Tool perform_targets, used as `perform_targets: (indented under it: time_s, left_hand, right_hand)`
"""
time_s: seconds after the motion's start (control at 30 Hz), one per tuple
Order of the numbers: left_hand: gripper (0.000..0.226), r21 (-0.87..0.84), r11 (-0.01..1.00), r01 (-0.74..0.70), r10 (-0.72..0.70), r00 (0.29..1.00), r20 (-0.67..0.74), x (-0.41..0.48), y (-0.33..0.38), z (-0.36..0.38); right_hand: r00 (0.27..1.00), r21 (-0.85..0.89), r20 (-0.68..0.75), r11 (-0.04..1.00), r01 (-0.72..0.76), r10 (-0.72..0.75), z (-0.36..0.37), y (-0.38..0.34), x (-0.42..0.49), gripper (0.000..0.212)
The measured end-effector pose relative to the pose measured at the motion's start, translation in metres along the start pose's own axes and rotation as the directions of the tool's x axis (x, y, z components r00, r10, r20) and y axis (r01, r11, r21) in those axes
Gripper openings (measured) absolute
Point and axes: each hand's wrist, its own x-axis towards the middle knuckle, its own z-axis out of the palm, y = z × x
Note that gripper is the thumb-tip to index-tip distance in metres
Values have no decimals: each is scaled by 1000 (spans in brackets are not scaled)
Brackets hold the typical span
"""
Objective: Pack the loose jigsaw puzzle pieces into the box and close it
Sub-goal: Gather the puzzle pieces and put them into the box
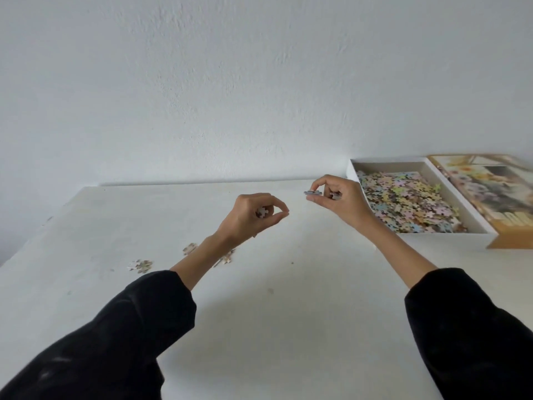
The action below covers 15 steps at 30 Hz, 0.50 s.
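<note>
A person's right hand (336,199) is pinching a puzzle piece (313,193) just beside the open box (388,163) while the left hand (251,216) is curling round a second piece (262,212); both likely need dropping in before 3 loose clusters (140,266) on the table (288,298) are gathered.

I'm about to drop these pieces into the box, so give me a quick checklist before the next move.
1. Right hand pinches a grey puzzle piece: ok.
2. Left hand holds a white piece: ok.
3. Box open, lid off beside it: ok.
4. Table cleared: not ok, loose pieces remain.
5. Pieces hidden under the forearms: cannot tell.
</note>
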Motion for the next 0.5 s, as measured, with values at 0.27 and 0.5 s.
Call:
perform_targets:
  time_s: [0.27,0.5]
  left_hand:
    - [6,-85,995,-52,56,997,49,75,56,96]
    - [8,-92,987,-135,143,986,81,127,92,173]
  right_hand:
    - [998,-74,-64,997,-31,27,-109,49,-14,15]
    - [980,-180,-127,968,-173,152,-166,105,-12,22]
